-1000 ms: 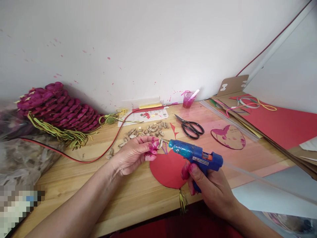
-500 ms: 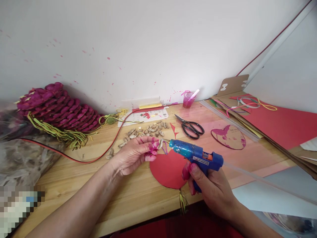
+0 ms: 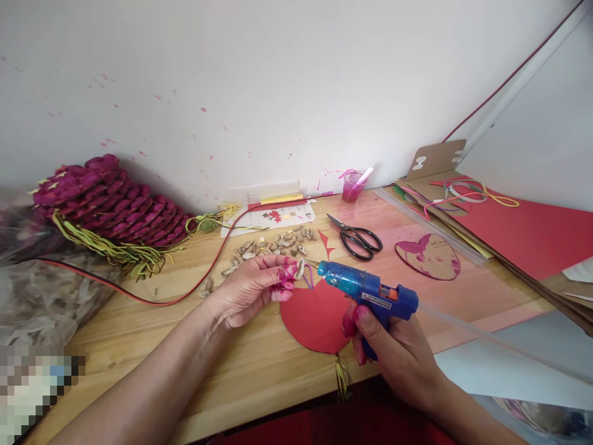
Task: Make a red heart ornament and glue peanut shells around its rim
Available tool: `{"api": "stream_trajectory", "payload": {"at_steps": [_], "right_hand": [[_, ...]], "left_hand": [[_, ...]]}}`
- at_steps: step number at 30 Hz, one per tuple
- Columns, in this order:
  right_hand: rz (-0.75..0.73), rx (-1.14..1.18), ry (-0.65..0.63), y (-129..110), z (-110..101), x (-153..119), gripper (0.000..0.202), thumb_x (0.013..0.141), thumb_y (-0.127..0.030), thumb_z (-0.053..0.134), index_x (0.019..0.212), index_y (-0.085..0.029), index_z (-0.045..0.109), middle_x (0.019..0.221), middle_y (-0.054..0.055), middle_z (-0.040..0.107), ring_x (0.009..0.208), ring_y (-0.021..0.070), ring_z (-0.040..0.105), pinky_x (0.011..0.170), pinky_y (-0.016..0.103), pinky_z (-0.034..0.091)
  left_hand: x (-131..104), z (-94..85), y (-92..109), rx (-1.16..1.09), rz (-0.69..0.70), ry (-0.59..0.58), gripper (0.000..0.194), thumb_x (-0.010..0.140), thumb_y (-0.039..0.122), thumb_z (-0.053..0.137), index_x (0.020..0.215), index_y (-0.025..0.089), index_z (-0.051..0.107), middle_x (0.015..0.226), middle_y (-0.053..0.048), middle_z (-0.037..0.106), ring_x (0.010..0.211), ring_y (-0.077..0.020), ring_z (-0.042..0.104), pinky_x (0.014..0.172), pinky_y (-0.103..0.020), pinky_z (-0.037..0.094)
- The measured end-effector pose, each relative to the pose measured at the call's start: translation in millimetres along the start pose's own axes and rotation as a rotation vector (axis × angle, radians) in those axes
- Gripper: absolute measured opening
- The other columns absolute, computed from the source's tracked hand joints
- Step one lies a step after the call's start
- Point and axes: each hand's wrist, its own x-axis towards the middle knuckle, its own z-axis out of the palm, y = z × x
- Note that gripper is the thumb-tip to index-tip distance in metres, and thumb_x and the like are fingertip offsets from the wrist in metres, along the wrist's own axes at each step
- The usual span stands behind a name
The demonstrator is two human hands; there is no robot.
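Observation:
Between the pink-stained fingertips of my left hand [image 3: 259,284] is a peanut shell half [image 3: 300,269], its hollow side facing the nozzle. My right hand [image 3: 398,352] is wrapped round the handle of a blue hot glue gun [image 3: 365,287], a long clear glue stick [image 3: 500,340] trailing from its back. The nozzle tip is at the shell's edge; I cannot tell whether they touch. Below both lies a red paper heart [image 3: 315,318] with a purple cord loop at its top and a yellow-green tassel [image 3: 341,377] at its lower point. Several peanut shells [image 3: 278,242] lie loose behind my left hand.
Black-handled scissors [image 3: 356,238], a pink-smeared cardboard heart [image 3: 428,256] and a pink plastic cup [image 3: 353,186] stand or lie beyond the glue gun. A red-black cord [image 3: 204,278] crosses the left side near a magenta shell-covered ornament [image 3: 115,204]. Red card [image 3: 523,228] lies at right.
The shell half has turned slightly in my left fingers, showing more of its hollow side. My right hand and the glue gun have hardly moved.

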Motion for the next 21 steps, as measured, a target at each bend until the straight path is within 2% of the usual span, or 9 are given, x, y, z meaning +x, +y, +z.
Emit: {"api": "stream_trajectory", "payload": {"at_steps": [6, 15, 21], "right_hand": [[0.01, -0.01, -0.017, -1.0, 0.0, -0.5, 0.043, 0.097, -0.055, 0.048, 0.076, -0.019, 0.057, 0.054, -0.003, 0.053, 0.046, 0.0111, 0.053, 0.045, 0.023, 0.043], [0.028, -0.029, -0.005, -3.1, -2.3, -1.6, 0.044, 0.096, -0.056, 0.048, 0.075, -0.019, 0.058, 0.051, -0.002, 0.055, 0.045, 0.0121, 0.054, 0.045, 0.024, 0.042], [-0.047, -0.045, -0.038, -6.2, -4.5, -7.8, 0.042, 0.096, -0.053, 0.05, 0.07, -0.022, 0.061, 0.053, -0.001, 0.058, 0.047, 0.014, 0.053, 0.046, 0.026, 0.044]], "left_hand": [[0.4, -0.3, 0.0, 0.0, -0.001, 0.004, 0.023, 0.066, 0.014, 0.088, 0.083, 0.012, 0.072, 0.07, -0.001, 0.068, 0.055, -0.0077, 0.061, 0.047, -0.015, 0.052], [-0.4, -0.9, 0.6, -0.004, 0.024, -0.014, 0.034, 0.059, 0.019, 0.093, 0.085, 0.012, 0.074, 0.072, -0.001, 0.069, 0.056, -0.0074, 0.062, 0.048, -0.015, 0.054], [-0.8, -0.3, 1.3, -0.019, 0.038, 0.003, 0.03, 0.061, 0.016, 0.091, 0.084, 0.012, 0.073, 0.068, -0.001, 0.067, 0.055, -0.0081, 0.062, 0.048, -0.015, 0.055]]}}
